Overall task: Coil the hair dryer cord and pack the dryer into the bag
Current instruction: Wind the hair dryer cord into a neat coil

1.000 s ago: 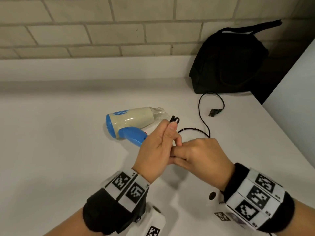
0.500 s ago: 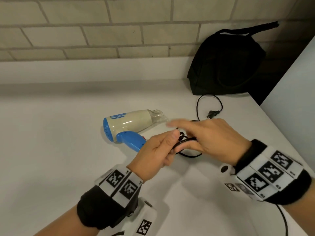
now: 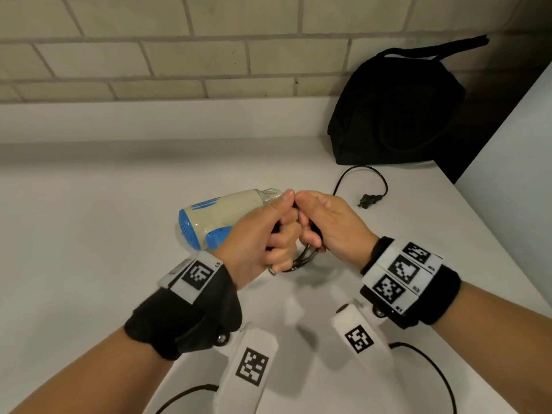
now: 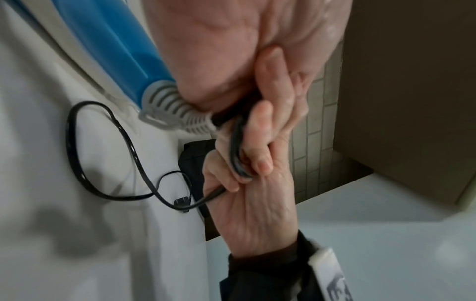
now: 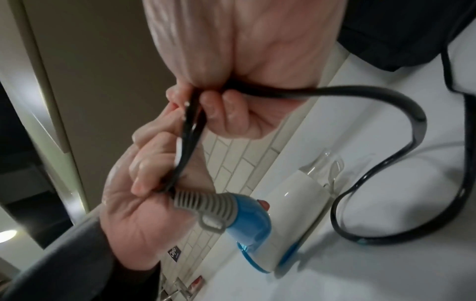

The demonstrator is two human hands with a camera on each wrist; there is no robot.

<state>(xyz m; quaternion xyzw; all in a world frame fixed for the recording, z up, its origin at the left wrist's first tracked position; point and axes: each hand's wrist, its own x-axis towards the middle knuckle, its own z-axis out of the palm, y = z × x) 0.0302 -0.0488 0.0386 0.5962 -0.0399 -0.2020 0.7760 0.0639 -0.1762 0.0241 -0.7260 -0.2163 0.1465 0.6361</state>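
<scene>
A cream and blue hair dryer (image 3: 219, 212) lies on the white counter (image 3: 89, 249), nozzle to the right. Its black cord (image 3: 304, 258) is gathered in loops held between both hands. My left hand (image 3: 268, 234) grips the looped cord (image 5: 188, 130) close to the grey strain relief (image 5: 206, 203) at the handle. My right hand (image 3: 322, 222) touches the left and grips the same cord (image 4: 238, 148). The rest of the cord (image 3: 358, 171) trails to the plug (image 3: 369, 201), which lies near the black bag (image 3: 397, 109) by the wall.
A brick wall (image 3: 179, 55) runs behind the counter. A pale panel (image 3: 513, 174) stands at the right beyond the counter's edge. Thin black cables (image 3: 430, 363) hang from the wrist cameras at the bottom.
My right hand has come back against the left, bringing another length of cord into the bundle. The loose cord on the counter has shortened.
</scene>
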